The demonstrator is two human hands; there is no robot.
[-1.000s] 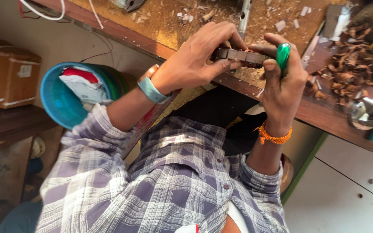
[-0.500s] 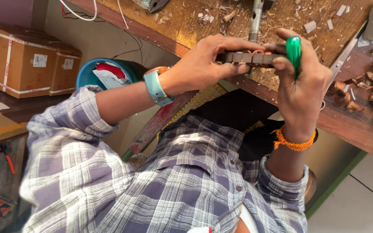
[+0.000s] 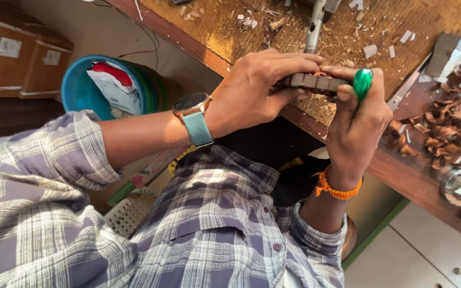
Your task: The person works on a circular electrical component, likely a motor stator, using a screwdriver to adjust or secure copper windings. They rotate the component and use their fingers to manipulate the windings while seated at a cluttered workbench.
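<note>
From the head camera, the left hand [image 3: 257, 90] is clamped round a small dark wooden block [image 3: 313, 81] at the edge of the workbench [image 3: 230, 37], while the right hand [image 3: 356, 114] is fisted on a green-handled tool [image 3: 363, 82] touching that block. Shavings [image 3: 449, 120] litter the bench to the right, with a metal tool [image 3: 313, 26] standing just behind the fingers. Down left sit two brown cardboard boxes [image 3: 6, 58], each with a white label, beside one blue bucket [image 3: 81, 88] stuffed with paper.
</note>
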